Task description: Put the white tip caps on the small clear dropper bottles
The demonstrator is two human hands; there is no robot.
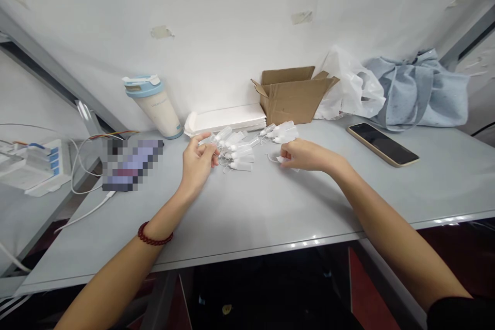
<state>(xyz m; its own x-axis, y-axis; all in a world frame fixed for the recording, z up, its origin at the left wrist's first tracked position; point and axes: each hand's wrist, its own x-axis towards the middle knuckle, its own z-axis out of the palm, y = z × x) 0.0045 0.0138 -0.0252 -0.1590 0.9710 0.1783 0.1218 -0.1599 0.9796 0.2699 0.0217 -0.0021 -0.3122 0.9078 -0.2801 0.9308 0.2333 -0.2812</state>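
Observation:
Several small translucent white tubes (242, 153) with thin white cords lie in a cluster on the grey table (247, 206). My left hand (199, 162), with a dark red bead bracelet on its wrist, is at the left side of this cluster. Its thumb and fingers are curled together; what they pinch, if anything, is too small to make out. To the right, my right hand (303, 154) is closed on a small white tube (294, 167), mostly hidden under the hand, with a cord curling out to the left. A smaller group of similar tubes (281, 131) lies just behind it.
Along the wall stand a blue-lidded tumbler (157, 108), flat white boxes (228, 116), an open cardboard box (292, 100), a white plastic bag (348, 90) and a light blue cloth bag (425, 93). A phone (382, 144) lies right; a blurred-out device (133, 165) with a cable lies left.

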